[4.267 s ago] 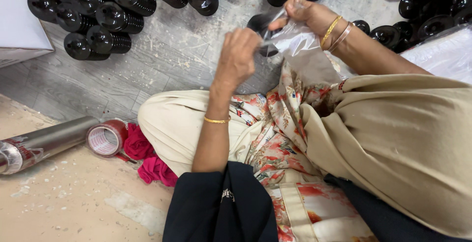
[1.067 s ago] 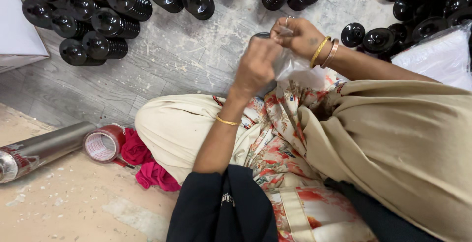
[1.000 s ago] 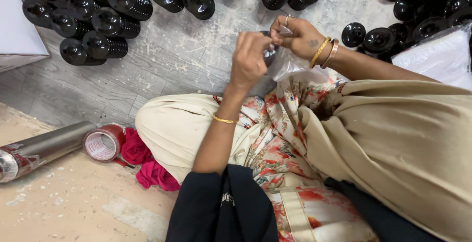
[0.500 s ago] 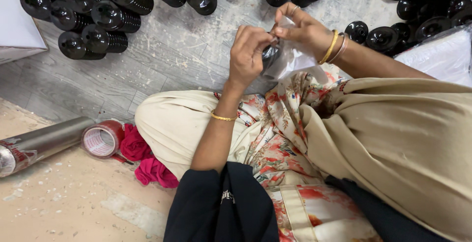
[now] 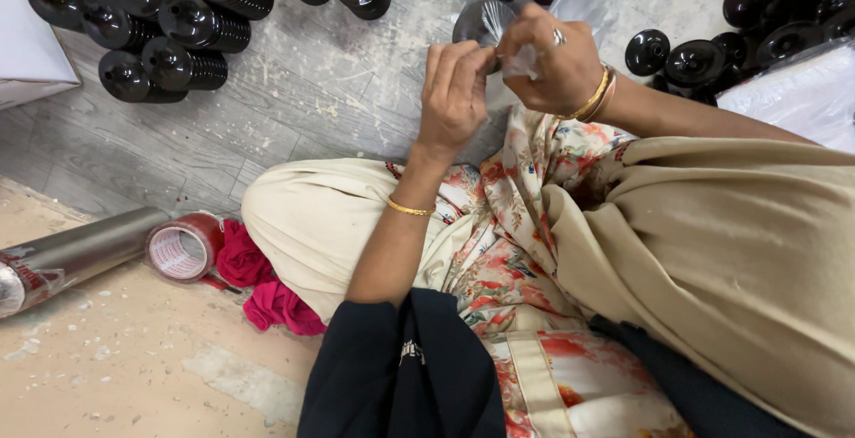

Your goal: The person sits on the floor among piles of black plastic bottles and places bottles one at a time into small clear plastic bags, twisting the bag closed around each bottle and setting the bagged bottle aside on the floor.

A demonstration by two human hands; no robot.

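Grey floorboards lie beneath: both hands meet above the knees, right hand gripping a clear bag around a black part, left hand pinching its near edge.

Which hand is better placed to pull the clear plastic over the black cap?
Probably the left hand: its fingertips pinch the plastic wrap edge, free to tug. The right hand grips the black cap and wrap.
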